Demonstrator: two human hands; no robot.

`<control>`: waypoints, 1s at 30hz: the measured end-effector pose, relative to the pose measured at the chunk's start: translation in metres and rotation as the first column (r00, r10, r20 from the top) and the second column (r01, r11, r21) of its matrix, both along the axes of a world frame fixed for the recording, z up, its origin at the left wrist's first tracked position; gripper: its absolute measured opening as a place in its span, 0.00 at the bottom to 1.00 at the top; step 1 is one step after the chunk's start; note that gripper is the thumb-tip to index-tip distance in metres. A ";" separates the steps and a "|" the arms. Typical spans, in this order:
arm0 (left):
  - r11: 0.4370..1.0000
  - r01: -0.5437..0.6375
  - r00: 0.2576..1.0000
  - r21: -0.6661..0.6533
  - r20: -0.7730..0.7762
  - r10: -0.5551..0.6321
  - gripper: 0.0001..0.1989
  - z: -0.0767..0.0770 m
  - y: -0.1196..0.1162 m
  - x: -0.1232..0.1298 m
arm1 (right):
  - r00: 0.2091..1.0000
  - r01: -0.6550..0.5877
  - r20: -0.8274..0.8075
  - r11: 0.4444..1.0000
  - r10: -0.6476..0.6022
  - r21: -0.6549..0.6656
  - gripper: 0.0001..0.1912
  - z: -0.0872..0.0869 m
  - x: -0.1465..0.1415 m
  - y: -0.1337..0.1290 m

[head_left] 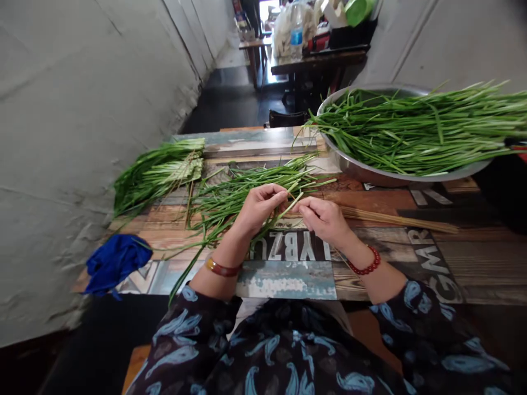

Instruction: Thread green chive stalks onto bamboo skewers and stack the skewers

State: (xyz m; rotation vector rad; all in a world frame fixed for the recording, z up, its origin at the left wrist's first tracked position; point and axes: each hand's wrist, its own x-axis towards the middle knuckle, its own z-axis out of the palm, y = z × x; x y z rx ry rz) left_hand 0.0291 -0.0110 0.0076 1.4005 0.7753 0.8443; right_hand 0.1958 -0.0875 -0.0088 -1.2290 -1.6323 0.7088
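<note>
Both my hands meet over the middle of the table. My left hand (263,206) is closed in a pinch on a green chive stalk (293,203), whose pale end points up between the hands. My right hand (323,219) is closed too, its fingertips close to the stalk. A thin wooden skewer (342,257) shows under the right wrist and seems to run through that hand; its tip near the left fingers is hard to make out. Loose chives (230,192) lie spread beyond and left of my left hand. A bundle of bamboo skewers (399,219) lies right of my right hand.
A metal basin (358,170) heaped with chives (411,131) stands at the back right. Threaded chives (164,170) lie stacked at the left by the wall. A blue cloth (117,260) rests on the table's (288,280) front left corner. Behind, another table holds a bottle (296,35) and bags.
</note>
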 end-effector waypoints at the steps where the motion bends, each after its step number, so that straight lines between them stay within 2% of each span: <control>1: 1.000 0.006 1.000 -0.003 0.008 -0.006 0.13 0.000 0.000 -0.001 | 1.000 0.001 0.011 1.000 -0.001 -0.008 0.13 -0.001 0.000 0.000; 13: 1.000 -0.024 0.997 -0.010 -0.080 0.023 0.09 0.003 -0.006 -0.007 | 0.992 0.016 0.122 0.998 -0.008 -0.066 0.15 -0.003 0.000 -0.002; 30: 0.998 -0.050 0.998 -0.028 -0.045 0.049 0.09 0.003 -0.007 -0.006 | 0.991 0.000 0.136 0.999 0.007 -0.048 0.15 -0.005 -0.001 -0.002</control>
